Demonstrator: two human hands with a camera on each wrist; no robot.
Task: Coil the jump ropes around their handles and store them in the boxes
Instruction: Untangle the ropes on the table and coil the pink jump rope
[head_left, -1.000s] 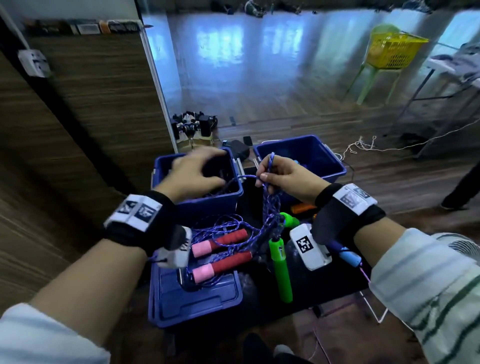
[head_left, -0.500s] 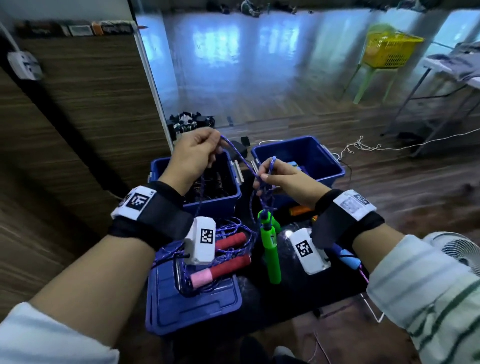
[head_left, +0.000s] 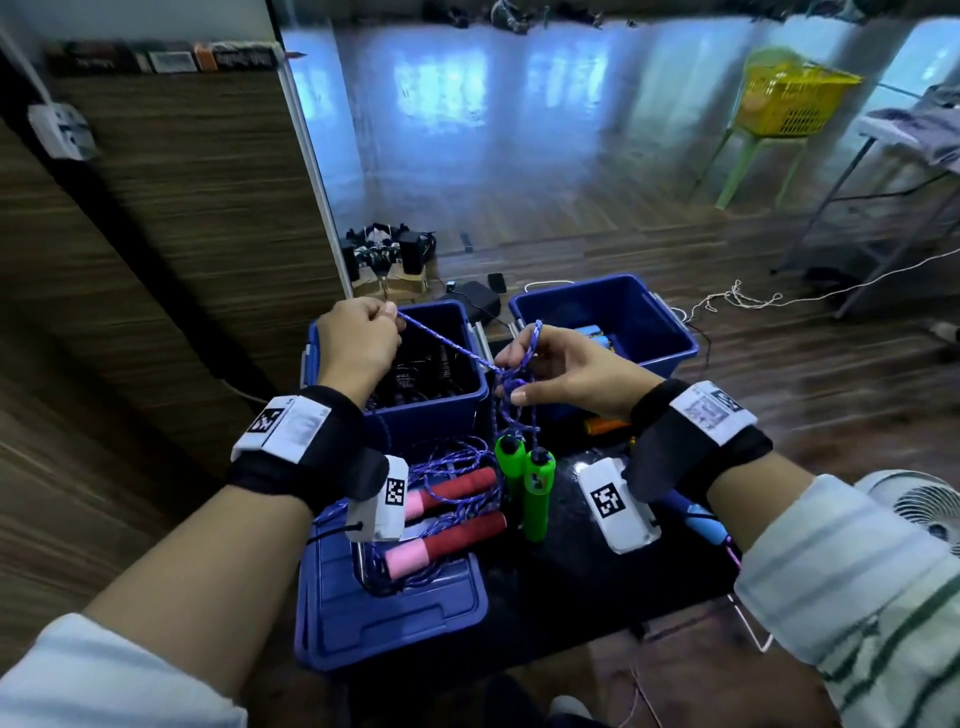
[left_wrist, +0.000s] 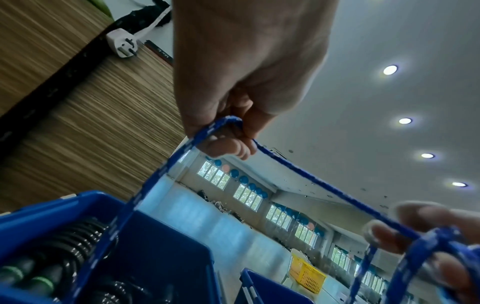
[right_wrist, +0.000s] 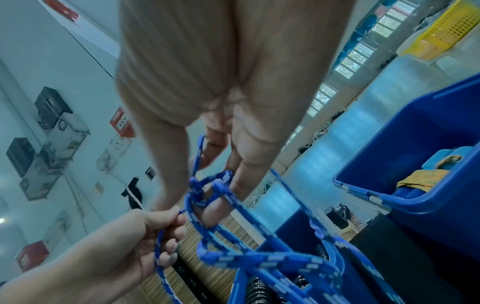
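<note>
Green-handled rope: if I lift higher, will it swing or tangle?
Likely floppy: the rope hangs in limp loops from the right hand. The green handles dangle, so they'll probably swing. Loops look knotted; the left hand pulling may tighten them.

A taut blue-and-white braided rope (head_left: 447, 340) runs between the left hand (head_left: 358, 338) and the right hand (head_left: 566, 371), barring the way straight down into the open blue plastic box on the left (head_left: 470, 410), itself crowded with black coiled ropes. Two green foam handles (head_left: 524, 480) dangle in the gap before the boxes. The blue plastic box on the right (head_left: 670, 338) stands open above, with only a few things on its floor
</note>
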